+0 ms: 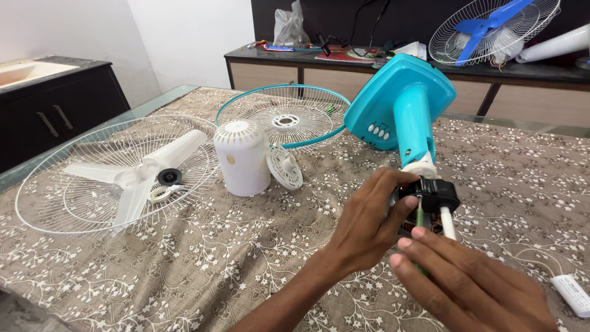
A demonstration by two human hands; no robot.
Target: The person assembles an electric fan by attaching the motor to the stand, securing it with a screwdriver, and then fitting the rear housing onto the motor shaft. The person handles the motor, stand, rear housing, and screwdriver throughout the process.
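We've got the black motor block at the teal fan stand neck: left hand clenched round it, right hand pinching a green screwdriver w/ tip on it. White motor cover sits well left of stand on tabletop.

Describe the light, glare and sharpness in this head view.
Head view: even, soft indoor light with faint shadows on the patterned tablecloth; pale glare along the glass table edge; both hands, left hand and right hand, and the fan motor are sharp; straight edges bow slightly toward the frame borders.
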